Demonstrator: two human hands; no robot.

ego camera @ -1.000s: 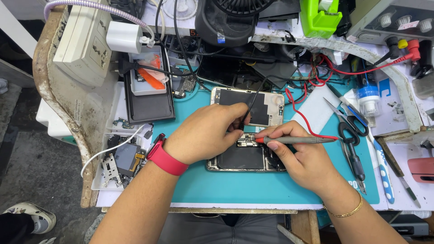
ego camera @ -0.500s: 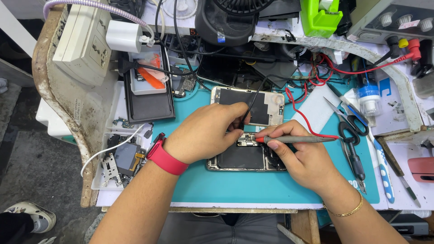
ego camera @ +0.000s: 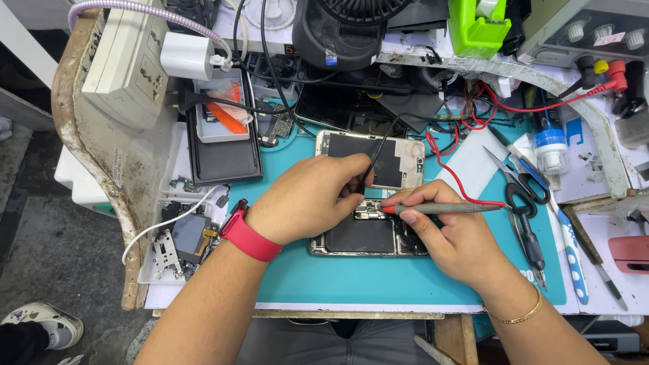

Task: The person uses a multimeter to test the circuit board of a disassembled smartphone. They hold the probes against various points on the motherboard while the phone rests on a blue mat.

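Note:
An opened phone [ego camera: 368,238] lies on the teal mat [ego camera: 351,280], its inner parts exposed. A second opened phone body [ego camera: 405,162] lies just behind it. My left hand [ego camera: 307,199], with a red wristband, pinches a black probe lead [ego camera: 378,152] and holds its tip on the phone's board. My right hand [ego camera: 453,236] grips a red-tipped grey probe [ego camera: 439,208] like a pen, its tip touching the same board area. A red wire [ego camera: 449,169] runs from that probe toward the back.
Scissors [ego camera: 524,192], tweezers and a blue-white tool [ego camera: 571,247] lie to the right. A black tray [ego camera: 223,145] with an orange tool sits at the left, loose parts [ego camera: 179,240] below it. A fan, cables, a green object [ego camera: 476,27] and a power strip [ego camera: 125,64] crowd the back.

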